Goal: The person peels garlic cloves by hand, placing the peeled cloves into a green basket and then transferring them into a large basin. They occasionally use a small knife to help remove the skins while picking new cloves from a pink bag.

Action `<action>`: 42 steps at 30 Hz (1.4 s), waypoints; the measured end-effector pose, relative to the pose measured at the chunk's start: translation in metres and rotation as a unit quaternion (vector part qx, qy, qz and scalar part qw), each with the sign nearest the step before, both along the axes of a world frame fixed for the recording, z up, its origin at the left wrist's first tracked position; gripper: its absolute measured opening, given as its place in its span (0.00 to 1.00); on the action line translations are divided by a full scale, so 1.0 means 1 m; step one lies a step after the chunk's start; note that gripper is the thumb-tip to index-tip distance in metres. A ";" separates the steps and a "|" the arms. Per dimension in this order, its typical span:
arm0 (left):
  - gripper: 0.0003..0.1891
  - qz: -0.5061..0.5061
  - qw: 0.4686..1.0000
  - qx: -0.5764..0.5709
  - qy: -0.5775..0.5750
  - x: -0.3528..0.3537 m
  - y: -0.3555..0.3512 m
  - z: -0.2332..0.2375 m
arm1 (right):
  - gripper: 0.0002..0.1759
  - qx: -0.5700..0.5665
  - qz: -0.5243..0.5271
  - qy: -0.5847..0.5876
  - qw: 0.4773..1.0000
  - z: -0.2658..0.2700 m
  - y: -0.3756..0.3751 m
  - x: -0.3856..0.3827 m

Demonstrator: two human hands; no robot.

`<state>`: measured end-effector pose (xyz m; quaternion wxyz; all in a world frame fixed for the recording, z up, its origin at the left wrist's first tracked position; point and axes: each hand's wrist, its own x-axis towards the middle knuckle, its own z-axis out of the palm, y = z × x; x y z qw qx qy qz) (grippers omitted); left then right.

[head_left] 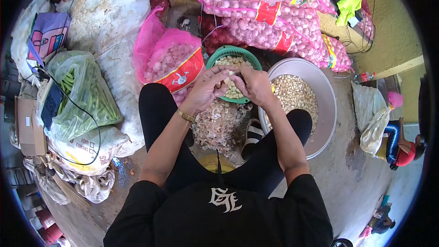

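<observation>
Above the green basket (211, 57), my left hand (206, 89) and my right hand (254, 84) meet, fingers closed. A pale garlic clove (231, 74) shows between the fingertips, pinched by my left hand. My right hand is curled against it; a small yellow bit (273, 88) sticks out by its outer edge, too small to name. Peeled garlic cloves (233, 92) lie in the basket under my hands. Below, a heap of papery garlic skins (215, 126) covers the floor between my legs.
To the right stands a large pale basin (325, 110) of unpeeled-looking cloves (295, 93). Pink net sacks of garlic (292, 23) are piled ahead; an opened one (167, 59) leans left. A bag of green vegetables (82, 96) sits left. People (402, 144) are at far right.
</observation>
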<state>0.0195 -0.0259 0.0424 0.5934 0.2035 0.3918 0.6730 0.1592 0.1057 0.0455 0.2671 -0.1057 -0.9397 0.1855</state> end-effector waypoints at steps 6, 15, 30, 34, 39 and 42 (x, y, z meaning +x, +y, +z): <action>0.13 0.028 0.999 -0.008 0.032 0.004 0.002 -0.019 | 0.16 0.089 0.005 -0.022 0.996 0.002 -0.002 0.004; 0.14 0.096 0.995 -0.003 -0.022 -0.014 0.009 -0.039 | 0.17 0.035 0.094 -0.086 0.991 -0.003 -0.019 0.009; 0.12 0.088 0.989 0.050 -0.111 -0.021 0.001 -0.020 | 0.13 -0.177 0.119 -0.137 0.967 -0.001 -0.026 0.020; 0.11 0.065 0.994 0.052 -0.066 -0.017 -0.001 -0.022 | 0.12 -0.374 -0.025 0.075 0.924 -0.007 -0.034 0.001; 0.10 0.083 0.995 0.058 0.001 -0.002 0.007 -0.024 | 0.13 -0.483 -0.065 0.073 0.870 -0.010 -0.030 -0.005; 0.09 0.110 0.991 0.069 0.026 0.003 0.011 -0.026 | 0.12 -0.506 -0.065 0.132 0.850 -0.012 -0.030 -0.008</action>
